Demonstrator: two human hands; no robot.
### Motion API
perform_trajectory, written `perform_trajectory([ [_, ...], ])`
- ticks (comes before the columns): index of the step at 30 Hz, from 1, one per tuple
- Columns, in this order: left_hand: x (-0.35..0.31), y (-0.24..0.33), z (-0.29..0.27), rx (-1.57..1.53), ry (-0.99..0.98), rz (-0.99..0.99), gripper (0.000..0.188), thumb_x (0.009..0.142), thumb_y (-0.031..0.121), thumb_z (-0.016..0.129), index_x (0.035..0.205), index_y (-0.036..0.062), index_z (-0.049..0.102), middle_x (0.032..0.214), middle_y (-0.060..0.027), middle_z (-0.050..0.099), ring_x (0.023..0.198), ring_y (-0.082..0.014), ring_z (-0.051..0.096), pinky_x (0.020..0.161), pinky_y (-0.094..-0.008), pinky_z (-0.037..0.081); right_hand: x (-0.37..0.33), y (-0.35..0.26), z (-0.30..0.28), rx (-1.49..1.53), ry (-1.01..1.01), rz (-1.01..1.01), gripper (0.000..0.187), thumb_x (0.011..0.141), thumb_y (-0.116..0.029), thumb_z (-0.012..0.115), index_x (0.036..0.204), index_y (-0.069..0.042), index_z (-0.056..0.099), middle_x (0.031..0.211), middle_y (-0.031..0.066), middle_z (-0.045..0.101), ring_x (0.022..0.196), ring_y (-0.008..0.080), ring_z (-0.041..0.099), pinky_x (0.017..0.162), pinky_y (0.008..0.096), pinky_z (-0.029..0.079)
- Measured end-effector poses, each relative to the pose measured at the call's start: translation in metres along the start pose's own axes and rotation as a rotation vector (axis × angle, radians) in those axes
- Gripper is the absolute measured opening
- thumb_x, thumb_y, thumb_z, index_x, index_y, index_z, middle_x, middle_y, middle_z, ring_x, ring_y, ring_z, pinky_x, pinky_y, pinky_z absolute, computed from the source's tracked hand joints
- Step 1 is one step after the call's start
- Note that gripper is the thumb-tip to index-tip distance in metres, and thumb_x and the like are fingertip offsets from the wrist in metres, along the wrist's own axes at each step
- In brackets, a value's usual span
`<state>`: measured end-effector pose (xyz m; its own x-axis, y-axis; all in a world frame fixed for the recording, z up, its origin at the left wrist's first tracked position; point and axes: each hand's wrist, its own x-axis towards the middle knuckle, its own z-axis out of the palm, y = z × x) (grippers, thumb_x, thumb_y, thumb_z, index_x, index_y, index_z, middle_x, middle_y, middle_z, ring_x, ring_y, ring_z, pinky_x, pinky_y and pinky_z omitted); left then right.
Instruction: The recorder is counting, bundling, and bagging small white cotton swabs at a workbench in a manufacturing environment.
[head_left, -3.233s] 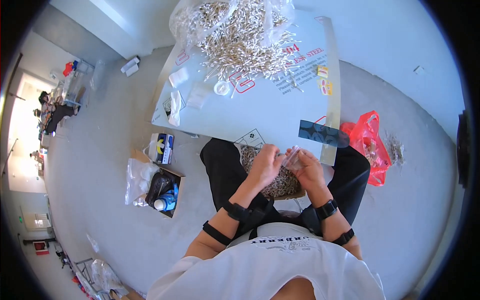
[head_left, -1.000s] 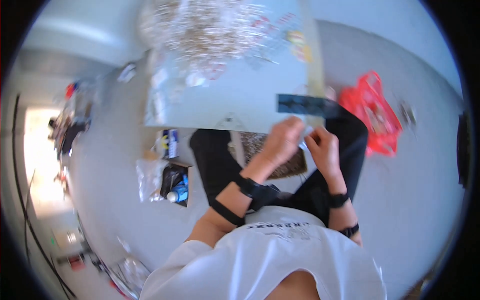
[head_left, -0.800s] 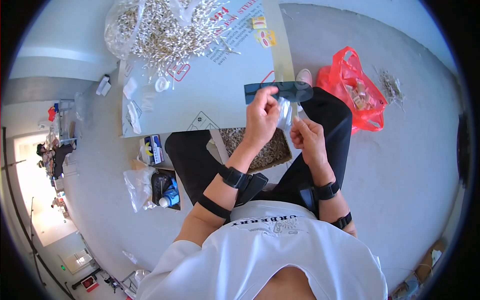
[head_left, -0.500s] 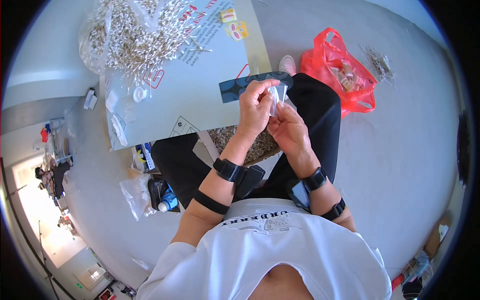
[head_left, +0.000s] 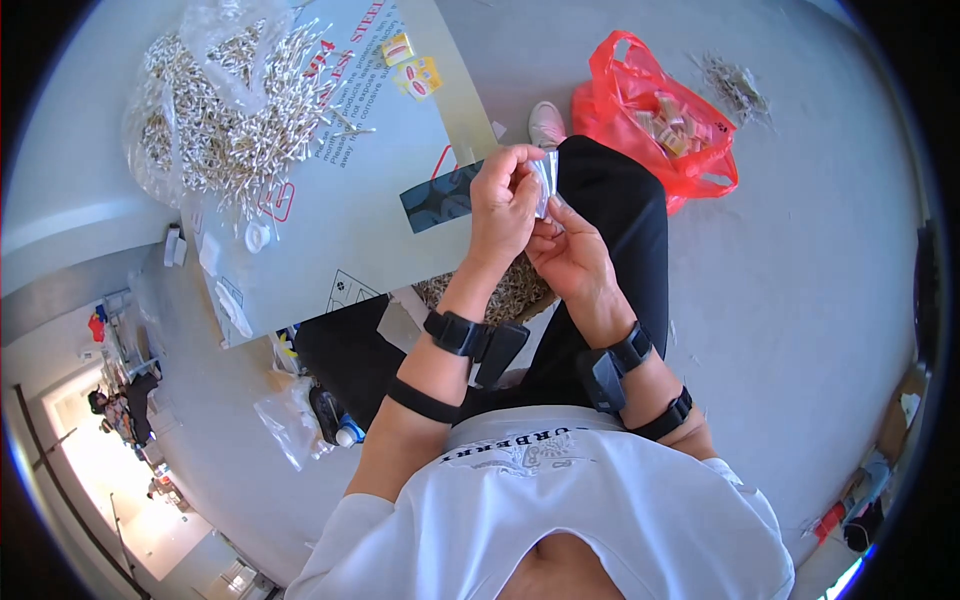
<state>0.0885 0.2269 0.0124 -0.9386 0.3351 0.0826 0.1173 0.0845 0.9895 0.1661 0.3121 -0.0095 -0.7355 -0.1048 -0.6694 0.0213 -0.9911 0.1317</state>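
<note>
On the grey floor beside the red bag [head_left: 655, 105], left hand [head_left: 505, 200] and right hand [head_left: 570, 255] pinch a small clear, shiny plastic packet [head_left: 546, 180].

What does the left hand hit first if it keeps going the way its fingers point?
The left hand points up and right, straight into the small clear plastic bag it already pinches with the right hand. Beyond that, probably the black-trousered knee; depth unclear.

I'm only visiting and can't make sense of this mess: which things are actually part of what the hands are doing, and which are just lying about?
In use:
left hand
right hand
small clear packet pinched between them
tray of small pieces on the lap

Lying about:
heap of white sticks
grey sheet
red bag
bottle
</note>
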Motion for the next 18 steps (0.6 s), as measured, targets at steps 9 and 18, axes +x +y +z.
perform_trajectory([
  [9,0.023,-0.010,0.009,0.190,-0.053,0.165,0.030,0.077,-0.010,0.057,0.102,0.0052,0.064,0.080,-0.0074,0.056,0.068,-0.0185,0.055,0.063,-0.0294,0.048,0.013,-0.015,0.014,-0.269,-0.016,-0.332,0.026,0.085,0.004,0.064,0.108,-0.001,0.054,0.079,0.0029,0.060,0.061,0.0102,0.053,0.051,0.0224,0.040],
  [18,0.070,-0.015,0.016,0.541,-0.267,0.379,0.017,0.075,-0.002,0.064,0.091,0.0036,0.065,0.080,-0.0086,0.062,0.072,-0.0240,0.061,0.065,-0.0325,0.050,0.042,-0.042,0.016,-0.945,0.157,-1.007,0.039,0.076,0.006,0.070,0.112,0.005,0.053,0.074,0.0045,0.064,0.063,0.0077,0.057,0.054,0.0227,0.043],
])
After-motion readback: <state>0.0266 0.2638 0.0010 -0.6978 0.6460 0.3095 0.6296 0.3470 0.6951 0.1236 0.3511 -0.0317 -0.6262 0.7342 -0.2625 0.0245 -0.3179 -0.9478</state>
